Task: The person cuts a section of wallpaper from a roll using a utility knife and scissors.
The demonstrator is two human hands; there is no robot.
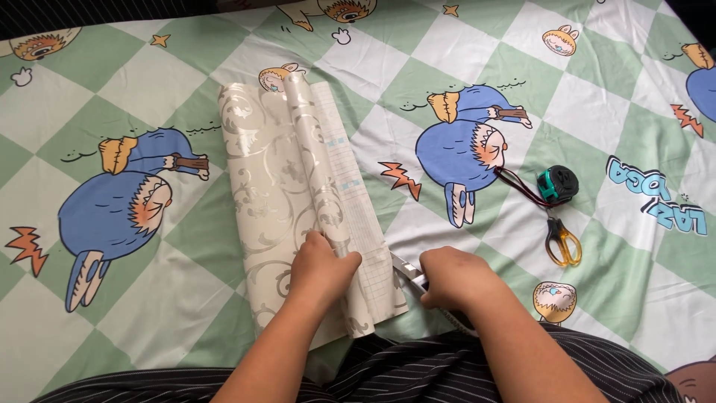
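A partly unrolled roll of pale patterned wallpaper point(268, 179) lies on a green-and-white checked cartoon sheet point(149, 89), with its gridded backing paper facing up along the right side. My left hand point(319, 267) presses down on the near end of the roll. My right hand point(455, 280) sits just right of the paper's near edge, fingers closed around a small metallic blade-like tool point(409, 270) whose tip meets the paper's edge. What kind of tool it is stays unclear.
A green-and-black tape measure point(558, 183) with a dark strap lies to the right. Yellow-handled scissors point(561, 240) lie just below it. My striped trouser legs point(418, 373) fill the bottom edge.
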